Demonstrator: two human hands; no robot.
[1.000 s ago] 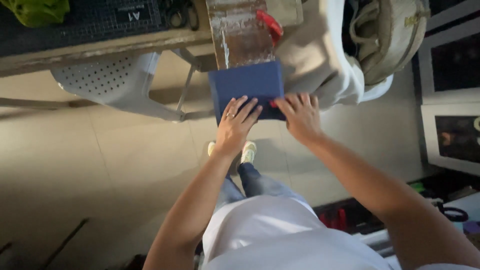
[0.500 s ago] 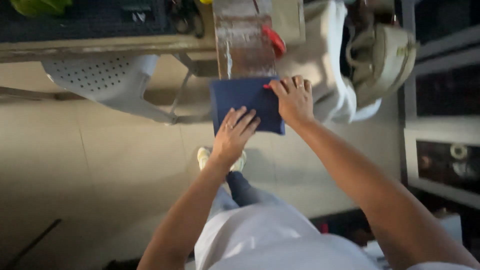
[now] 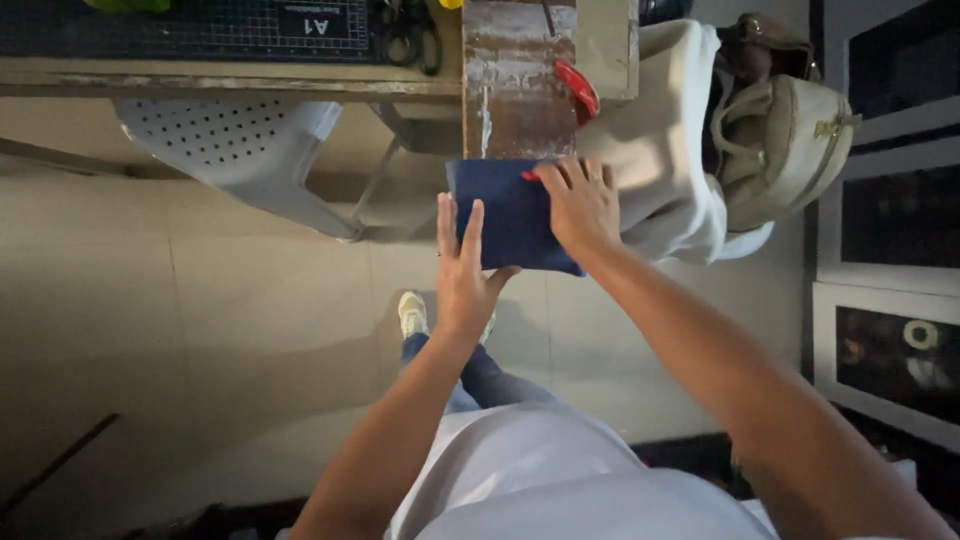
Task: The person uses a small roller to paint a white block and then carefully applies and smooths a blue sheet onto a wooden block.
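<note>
At the far left, a pale tiled floor (image 3: 150,330) fills most of the lower view, with a dark line low in the corner. Above it runs the edge of a worktable (image 3: 200,85) carrying a dark gridded cutting mat (image 3: 200,25). Under the table stands a white perforated plastic chair (image 3: 235,140). Scissors (image 3: 405,35) lie near the mat's right end.

Further right, a worn, paint-streaked wooden board (image 3: 515,90) juts toward the person from the table. A dark blue piece of fabric (image 3: 510,215) lies over the board's near end and hangs past it. The left hand (image 3: 462,275) is flat and open, fingers spread, resting against the fabric's left and lower edge; it grips nothing. The right hand (image 3: 580,205) lies palm down on the fabric's right side, fingers extended and pressing rather than closed around it. A red object (image 3: 578,88) sits at the board's right edge.

To the right, a cream cloth (image 3: 660,150) drapes down beside the board, and a beige bag (image 3: 785,140) hangs just beyond it. At the far right stands a white cabinet with dark glass panels (image 3: 890,230).
</note>
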